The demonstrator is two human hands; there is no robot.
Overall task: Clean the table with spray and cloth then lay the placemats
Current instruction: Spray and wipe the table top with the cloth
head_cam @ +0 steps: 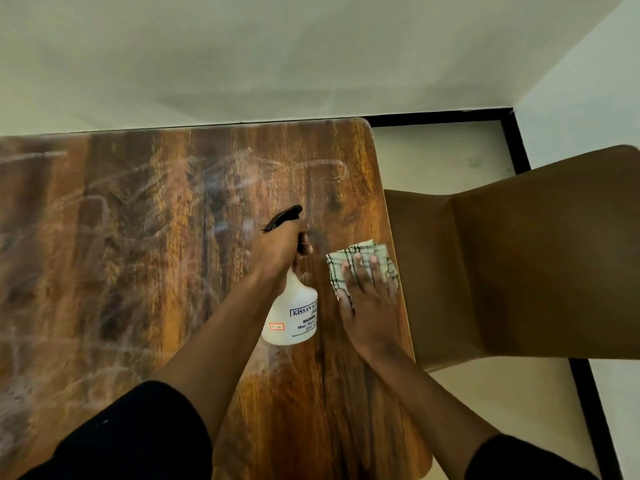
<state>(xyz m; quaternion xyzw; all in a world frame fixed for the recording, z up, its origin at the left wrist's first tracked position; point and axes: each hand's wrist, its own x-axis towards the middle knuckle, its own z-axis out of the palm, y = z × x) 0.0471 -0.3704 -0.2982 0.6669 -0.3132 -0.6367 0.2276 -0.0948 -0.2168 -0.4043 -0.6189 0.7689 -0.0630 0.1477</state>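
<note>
Your left hand (278,245) has its grip closed round the neck of the spray bottle (292,311), held above the worktop (138,237) near its 3 o'clock edge. The bottle is white and opaque with a black trigger head and a printed label; its contents cannot be seen. Your right hand (369,299) lies flat, fingers straight, pressing the folded checked cloth (360,258) onto the worktop at the bottle's 3 o'clock. Pale smear marks streak the wood. A brown chair (519,265) stands at 3 o'clock.

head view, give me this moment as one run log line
left hand grips spray bottle | right hand presses cloth flat, table right edge | placemats not in view
</note>
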